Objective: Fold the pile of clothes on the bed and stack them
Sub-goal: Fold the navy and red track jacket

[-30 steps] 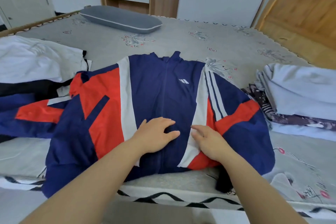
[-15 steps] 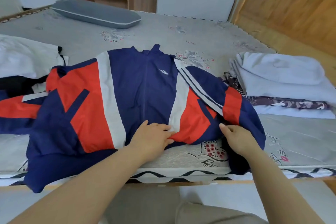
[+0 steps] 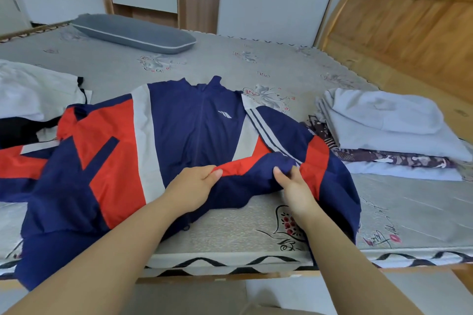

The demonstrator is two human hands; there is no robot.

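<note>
Unfolded clothes (image 3: 30, 89): a white piece and a dark piece are lying in a heap at the left side of the bed (image 3: 230, 64).
Jacket (image 3: 184, 123): a blue, red and white jacket is lying front up in the middle of the bed, its left side hanging over the near edge.
Left hand (image 3: 194, 184): it is pinching the jacket's bottom edge between thumb and curled fingers, lifting it a bit.
Right hand (image 3: 291, 181): it is pinching the same edge just beside the left hand, fingers curled into the cloth.
Folded stack (image 3: 384, 130): pale and patterned clothes are sitting in a flat pile at the right, close to the jacket's sleeve.
Pillow (image 3: 133, 33): a grey pillow is lying at the far side.
</note>
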